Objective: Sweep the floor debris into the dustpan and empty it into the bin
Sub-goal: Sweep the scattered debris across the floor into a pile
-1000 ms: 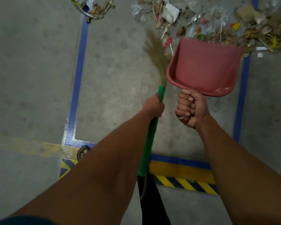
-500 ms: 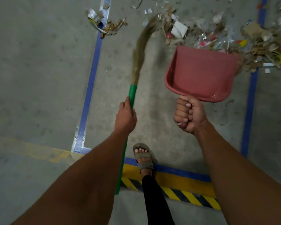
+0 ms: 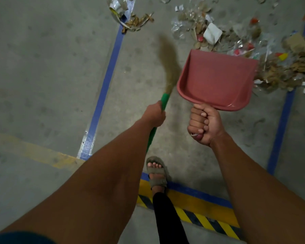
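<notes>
1. Left hand: wrapped around the green handle of the grass broom, close to the bristle end. High grip likely chosen for short, controlled strokes.
2. Broom bristles: blurred, just left of the red dustpan, short of the litter. Contact with the concrete floor cannot be told.
3. Right hand: fist clamped on the dustpan handle, fingers curled over, handle itself hidden inside the fist.
4. Dustpan: open mouth pointed away from the body, front lip at the near edge of the main debris pile. Pan interior empty. Placement suited to receiving litter drawn toward the lip; whether the lip rests on the floor cannot be told.
5. Debris: dry leaves, clear plastic and paper scraps beyond and right of the dustpan. Smaller clump far left of the dustpan, on the blue floor tape.
6. Sandalled foot: behind the dustpan, at the yellow-black hazard strip.
7. Bin: not in view.
8. Judged stage: early; no litter collected yet.
</notes>
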A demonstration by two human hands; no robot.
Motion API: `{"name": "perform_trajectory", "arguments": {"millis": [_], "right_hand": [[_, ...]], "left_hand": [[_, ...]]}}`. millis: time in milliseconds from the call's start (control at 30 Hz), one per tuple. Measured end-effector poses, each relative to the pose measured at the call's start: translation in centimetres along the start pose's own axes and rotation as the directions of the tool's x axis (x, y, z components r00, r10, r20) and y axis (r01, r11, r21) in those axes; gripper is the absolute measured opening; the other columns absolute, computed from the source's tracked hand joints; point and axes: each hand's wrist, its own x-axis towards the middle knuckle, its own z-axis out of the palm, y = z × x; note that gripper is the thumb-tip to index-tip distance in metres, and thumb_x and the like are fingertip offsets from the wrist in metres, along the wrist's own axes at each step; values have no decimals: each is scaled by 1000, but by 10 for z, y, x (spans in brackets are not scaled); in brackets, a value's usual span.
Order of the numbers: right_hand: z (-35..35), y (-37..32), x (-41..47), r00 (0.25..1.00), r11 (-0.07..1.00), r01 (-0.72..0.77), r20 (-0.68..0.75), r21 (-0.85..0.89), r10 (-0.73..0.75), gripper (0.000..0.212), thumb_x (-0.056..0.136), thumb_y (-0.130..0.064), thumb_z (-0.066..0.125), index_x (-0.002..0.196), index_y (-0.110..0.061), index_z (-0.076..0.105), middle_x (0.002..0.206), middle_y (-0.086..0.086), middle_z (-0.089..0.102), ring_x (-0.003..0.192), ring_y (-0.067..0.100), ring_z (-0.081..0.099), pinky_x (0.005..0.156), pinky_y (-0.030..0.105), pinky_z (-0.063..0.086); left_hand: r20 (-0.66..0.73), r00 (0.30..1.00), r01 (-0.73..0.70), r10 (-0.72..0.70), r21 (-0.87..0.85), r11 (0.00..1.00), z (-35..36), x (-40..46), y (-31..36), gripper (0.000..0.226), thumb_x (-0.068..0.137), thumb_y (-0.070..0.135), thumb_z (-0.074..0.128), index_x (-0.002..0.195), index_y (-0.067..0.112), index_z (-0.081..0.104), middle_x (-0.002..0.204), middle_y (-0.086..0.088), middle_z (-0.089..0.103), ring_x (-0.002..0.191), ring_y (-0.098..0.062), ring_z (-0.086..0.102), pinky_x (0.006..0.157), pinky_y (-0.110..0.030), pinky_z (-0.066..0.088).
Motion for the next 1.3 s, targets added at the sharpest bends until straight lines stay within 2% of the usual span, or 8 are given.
{"name": "perform_trajectory", "arguments": {"millis": [133, 300, 500, 700, 867, 1067, 1167, 1300], "right_hand": [[16, -8, 10, 1000, 1000, -7, -6, -21, 7, 42, 97, -24, 40, 55, -24, 37, 36, -10, 25, 30, 8, 11, 33, 18, 18], [47, -21, 34, 1000, 999, -27, 10, -33, 27, 42, 97, -24, 41, 54, -24, 37, 37, -10, 24, 30, 8, 10, 32, 18, 19], [97, -27, 80, 999, 996, -38, 32, -76, 40, 41, 96, -24, 43, 56, -24, 35, 37, -10, 23, 27, 6, 17, 32, 18, 18], [116, -20, 132, 996, 993, -78, 33, -85, 81, 42, 96, -24, 42, 55, -24, 35, 37, -10, 22, 26, 6, 21, 32, 19, 18], [119, -7, 168, 995, 993, -100, -21, -55, 99, 41, 96, -24, 43, 55, -24, 36, 36, -10, 24, 30, 8, 11, 32, 19, 19], [144, -3, 207, 996, 997, -73, -48, -15, 72, 42, 98, -24, 40, 55, -23, 38, 41, -10, 15, 31, 8, 11, 33, 20, 18], [160, -13, 224, 997, 999, -50, -58, -20, 48, 41, 97, -24, 42, 56, -23, 39, 42, -10, 15, 31, 8, 11, 33, 20, 18], [179, -25, 244, 998, 999, -39, -44, -23, 38, 41, 97, -24, 42, 56, -23, 39, 42, -10, 16, 31, 8, 12, 34, 20, 18]], "left_hand": [[9, 963, -268, 268, 99, 958, -24, 12, 8, 60, 100, 19, 57, 155, 15, 35, 130, -16, 60, 108, -33, 62, 90, -42, 53], [-254, 929, -250, 269, 103, 963, -64, 8, -32, 67, 101, 20, 54, 161, 11, 25, 137, -21, 53, 114, -39, 58, 96, -47, 49], [-532, 832, 95, -161, -149, 984, -125, -2, -101, 64, 104, 15, 48, 160, 2, 21, 145, -24, 42, 120, -43, 52, 100, -46, 42], [-301, 745, 498, -595, -344, 796, -169, 39, -149, 48, 97, 16, 58, 139, -6, 46, 139, -25, 54, 126, -41, 56, 105, -45, 47], [-24, 905, 423, -424, -47, 905, -137, 55, -136, 47, 97, 15, 55, 140, -2, 47, 135, -23, 57, 124, -39, 59, 100, -40, 49], [159, 982, -123, 105, 108, 986, -129, 91, -112, 61, 99, 20, 52, 155, 10, 29, 127, -20, 53, 109, -41, 61, 89, -45, 49], [137, 943, -319, 304, 101, 942, -158, 109, -109, 65, 102, 22, 51, 160, 13, 23, 130, -18, 50, 102, -40, 61, 86, -47, 51], [-69, 926, -365, 370, 71, 928, -211, 124, -132, 65, 103, 20, 49, 161, 12, 22, 140, -17, 46, 100, -42, 62, 85, -51, 52]]}}
